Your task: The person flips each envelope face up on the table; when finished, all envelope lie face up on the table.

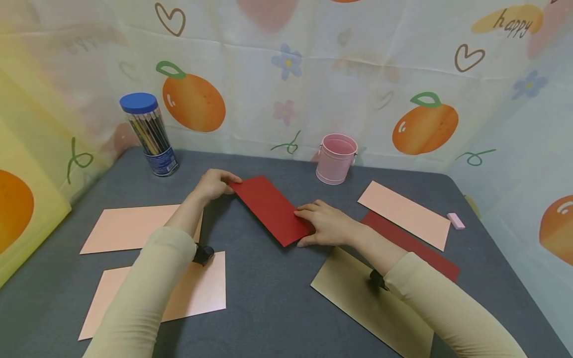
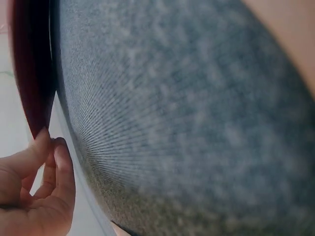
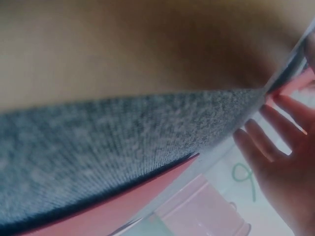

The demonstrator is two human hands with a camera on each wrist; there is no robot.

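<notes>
Pinches the red card [image 1: 270, 211] at opposite ends, with left hand [image 1: 212, 185] and right hand [image 1: 329, 223], above the dark tabletop [image 1: 259, 308].

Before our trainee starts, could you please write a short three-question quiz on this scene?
1. True or false: the left hand and the right hand both hold the same red card.
2. What colour is the lid on the jar? A: red; B: blue; C: green.
3. Fill the gap: to the jar's right, a pink ____ stands near the back of the table.

Key: 1. True; 2. B; 3. bucket.
</notes>
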